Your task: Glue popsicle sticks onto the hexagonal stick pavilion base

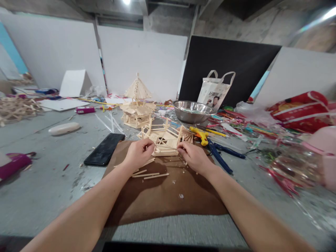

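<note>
A small structure of pale wooden sticks [164, 138] stands at the far edge of a brown mat [168, 196]. My left hand [138, 152] has its fingers curled against the structure's left front corner. My right hand [193, 155] pinches at its right front corner, fingers closed. A few loose sticks [149, 174] lie on the mat just below my left hand. What the fingertips hold beyond the structure itself is too small to see.
A finished wooden-stick pagoda [136, 105] stands behind. A black phone [105, 148] lies left of the mat. A yellow glue gun [201, 134], blue pliers [220, 155], a steel bowl [193, 110] and coloured clutter [262, 133] crowd the right.
</note>
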`<state>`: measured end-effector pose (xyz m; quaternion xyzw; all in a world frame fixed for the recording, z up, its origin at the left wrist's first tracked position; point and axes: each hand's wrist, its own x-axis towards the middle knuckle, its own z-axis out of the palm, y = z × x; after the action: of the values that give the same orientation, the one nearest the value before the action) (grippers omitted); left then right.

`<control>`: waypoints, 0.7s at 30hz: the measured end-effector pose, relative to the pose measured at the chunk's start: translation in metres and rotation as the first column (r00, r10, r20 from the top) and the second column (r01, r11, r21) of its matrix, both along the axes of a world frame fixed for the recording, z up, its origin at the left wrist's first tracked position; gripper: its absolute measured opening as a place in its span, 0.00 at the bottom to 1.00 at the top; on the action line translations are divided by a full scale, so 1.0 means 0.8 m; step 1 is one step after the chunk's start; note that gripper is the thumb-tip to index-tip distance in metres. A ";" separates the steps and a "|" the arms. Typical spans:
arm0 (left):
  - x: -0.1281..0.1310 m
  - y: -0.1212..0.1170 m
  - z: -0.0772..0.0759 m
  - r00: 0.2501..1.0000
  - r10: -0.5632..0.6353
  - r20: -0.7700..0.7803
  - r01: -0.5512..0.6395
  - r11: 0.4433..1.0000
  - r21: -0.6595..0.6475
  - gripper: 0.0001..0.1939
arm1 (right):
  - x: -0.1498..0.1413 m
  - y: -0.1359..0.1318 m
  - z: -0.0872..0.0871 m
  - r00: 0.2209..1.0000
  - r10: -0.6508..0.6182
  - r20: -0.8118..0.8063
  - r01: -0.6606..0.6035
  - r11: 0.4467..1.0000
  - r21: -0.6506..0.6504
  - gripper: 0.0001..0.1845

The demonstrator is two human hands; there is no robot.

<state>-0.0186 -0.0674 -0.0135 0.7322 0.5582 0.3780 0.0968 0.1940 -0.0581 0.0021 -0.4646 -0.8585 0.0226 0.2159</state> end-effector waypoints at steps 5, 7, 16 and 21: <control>0.004 0.001 -0.006 0.995 -0.034 0.089 0.036 0.999 -0.027 0.11 | 0.004 0.005 -0.007 1.000 -0.021 -0.015 0.022 0.999 0.047 0.10; 0.004 0.003 -0.007 0.995 -0.015 0.094 0.020 0.998 -0.051 0.11 | 0.003 0.005 -0.006 0.999 -0.030 0.010 0.030 0.998 0.059 0.10; 0.003 0.008 -0.008 0.986 0.151 -0.071 -0.142 0.982 0.122 0.20 | 0.003 0.010 -0.013 1.000 -0.029 -0.005 0.029 0.993 0.112 0.09; -0.006 0.012 -0.006 0.988 0.134 -0.073 -0.118 0.975 0.190 0.20 | 0.011 0.018 -0.016 0.997 0.023 -0.072 -0.014 0.991 0.133 0.09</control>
<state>-0.0234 -0.0580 -0.0182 0.7165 0.5696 0.4022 -0.0200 0.2027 -0.0439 -0.0103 -0.4402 -0.8539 -0.0152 0.2771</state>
